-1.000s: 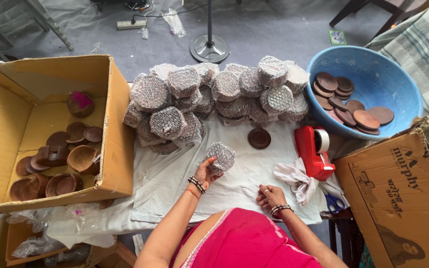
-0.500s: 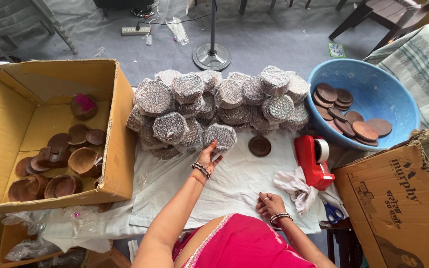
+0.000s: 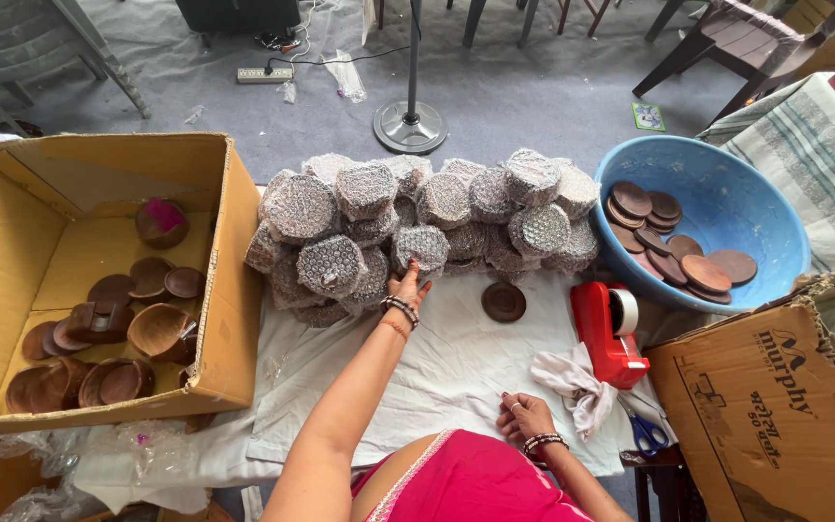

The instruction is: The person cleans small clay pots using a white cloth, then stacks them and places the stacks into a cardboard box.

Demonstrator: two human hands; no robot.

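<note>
My left hand [image 3: 408, 285] reaches forward and presses a bubble-wrapped round bundle [image 3: 421, 246] against the pile of wrapped bundles [image 3: 417, 208] at the far side of the white cloth [image 3: 437, 367]. My right hand [image 3: 524, 416] rests on the cloth close to my body, fingers loosely curled, holding nothing. A single bare brown wooden disc [image 3: 503, 302] lies on the cloth just right of my left hand.
An open cardboard box [image 3: 12, 242] at left holds brown wooden bowls and discs. A blue basin [image 3: 727, 193] at right holds more discs. A red tape dispenser [image 3: 609, 333], a crumpled rag [image 3: 577, 387], blue scissors [image 3: 645, 435] and another carton [image 3: 775, 406] sit at right.
My left hand has carried the wrapped bundle from near my body forward to the pile. My right hand has stayed on the cloth.
</note>
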